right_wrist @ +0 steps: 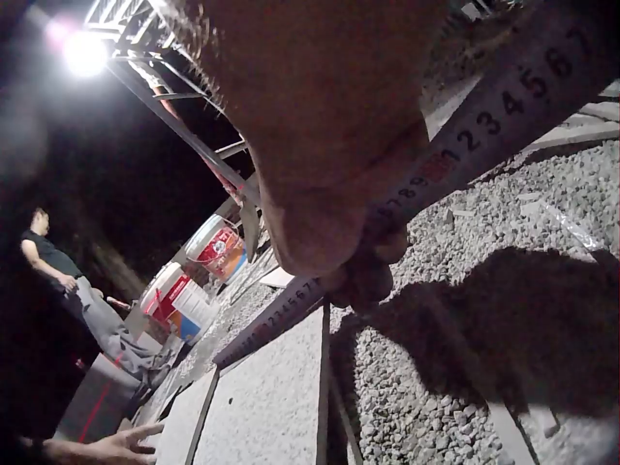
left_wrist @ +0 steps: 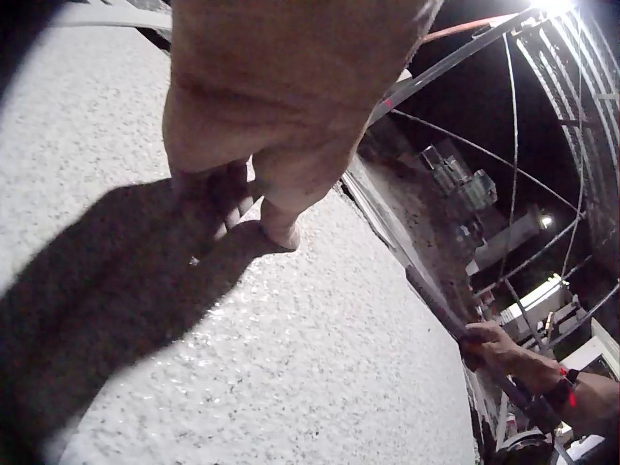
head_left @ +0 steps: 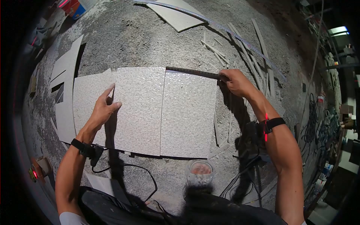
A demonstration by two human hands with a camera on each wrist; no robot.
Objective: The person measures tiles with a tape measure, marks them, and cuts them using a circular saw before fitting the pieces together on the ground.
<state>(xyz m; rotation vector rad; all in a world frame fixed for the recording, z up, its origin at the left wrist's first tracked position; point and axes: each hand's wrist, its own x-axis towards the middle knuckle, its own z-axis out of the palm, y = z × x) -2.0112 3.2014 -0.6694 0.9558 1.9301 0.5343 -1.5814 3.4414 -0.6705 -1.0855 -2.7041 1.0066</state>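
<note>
In the head view, my right hand (head_left: 238,83) pinches a measuring tape (head_left: 193,71) at the top right corner of the right speckled tile (head_left: 187,116). The tape's dark strip runs along that tile's top edge. Printed numbers show on the tape (right_wrist: 504,107) in the right wrist view, where my right hand (right_wrist: 329,145) covers part of it. My left hand (head_left: 103,108) is over the left part of the middle tile (head_left: 138,116), thumb and fingers apart. In the left wrist view, the thumb of my left hand (left_wrist: 271,126) touches the speckled tile surface (left_wrist: 320,368).
A narrower-looking tile (head_left: 90,93) lies at the left, beside cut pieces (head_left: 63,97). Thin offcuts (head_left: 245,52) lie on the gravel at right. Near my legs are a clear container (head_left: 200,170) and black cables (head_left: 150,174). Buckets (right_wrist: 179,305) and a seated person (right_wrist: 73,281) are farther off.
</note>
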